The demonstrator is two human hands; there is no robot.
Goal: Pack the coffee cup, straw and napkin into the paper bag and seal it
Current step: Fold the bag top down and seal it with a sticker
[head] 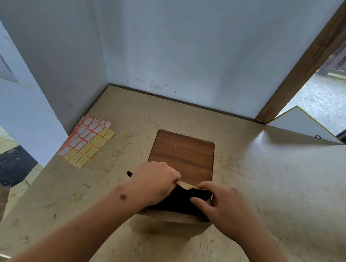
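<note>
Both hands are up at the top of the paper bag (166,222), which stands on the table (270,187) close to the near edge, about midway along it. The left hand (153,182) has its fingers curled over the bag's top edge, gripping the folded brown lip from the left side. The right hand (223,208) pinches the same lip from the right, thumb on the near side and a fingertip on the far side, with the other fingers loosely bent over the bag's right corner. Between the two hands the mouth of the bag is just a dark gap, so I honestly can't tell what's in there; cup, straw and napkin aren't visible anywhere on the table.

Just behind the bag, touching or nearly touching its far side, lies a flat wooden board (182,154) with rounded corners. Off toward the left edge of the table there's a fanned stack of sticker label sheets (87,141), white and yellow labels with red-orange borders, sitting right next to the grey partition wall (57,49).
</note>
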